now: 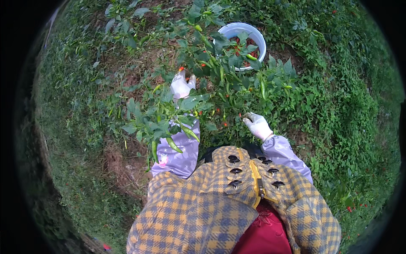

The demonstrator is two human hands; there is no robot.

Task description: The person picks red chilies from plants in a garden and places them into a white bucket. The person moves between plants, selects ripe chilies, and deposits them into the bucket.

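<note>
Among the leaves of a chili pepper plant, my left hand [181,85] wears a white glove and has its fingers around or beside a red chili [181,69]; whether it grips the chili is unclear. My right hand [258,125], also gloved in white, has curled fingers near a small red chili [240,115] at the fingertips. Green chilies [173,145] hang over my left sleeve, and more green ones [263,89] hang between and above the hands. Beyond them stands a white plastic bucket [262,47] holding red chilies [249,44], partly hidden by leaves.
Dense green plants [336,104] spread on the right. More chili plants [79,63] grow at the left, with bare brown soil [122,165] showing beside my left sleeve. Leafy branches cross over my left forearm.
</note>
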